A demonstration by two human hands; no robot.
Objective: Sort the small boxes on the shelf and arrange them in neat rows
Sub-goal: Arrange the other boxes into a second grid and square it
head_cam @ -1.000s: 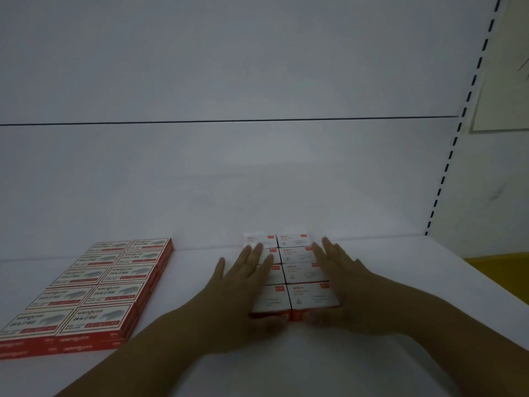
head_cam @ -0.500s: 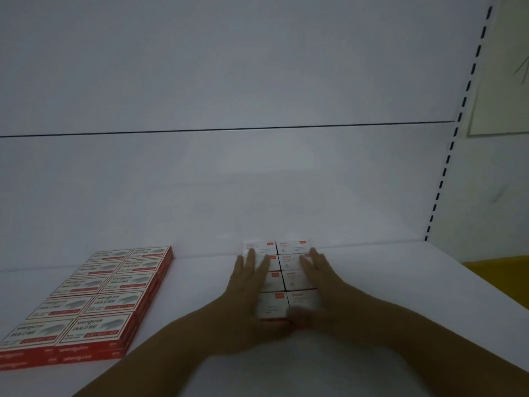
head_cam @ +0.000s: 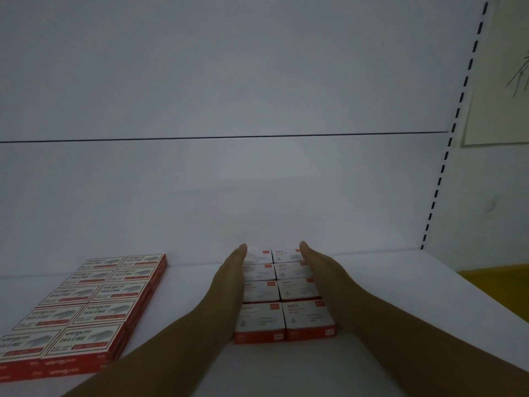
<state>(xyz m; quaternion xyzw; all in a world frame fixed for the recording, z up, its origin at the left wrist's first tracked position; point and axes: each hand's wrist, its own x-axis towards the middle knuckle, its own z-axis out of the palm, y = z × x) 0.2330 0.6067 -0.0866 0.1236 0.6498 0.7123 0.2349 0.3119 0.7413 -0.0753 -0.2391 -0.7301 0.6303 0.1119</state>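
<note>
Two-wide block, small boxes (head_cam: 262, 292), long axis front-to-back; left hand (head_cam: 229, 285), right hand (head_cam: 322, 272) flat, pressing sides.

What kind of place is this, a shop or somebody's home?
Probably a shop or stockroom: a white shelf with a slotted upright, plus a left block and a middle block of identical red-and-white boxes, the latter between the left hand and right hand.

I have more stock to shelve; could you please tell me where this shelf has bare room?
Bare white shelf lies between the stacked red-and-white boxes at left and the left hand, and from the right hand to the shelf's right edge. Crowded: both hands flank the small white-topped boxes.
</note>
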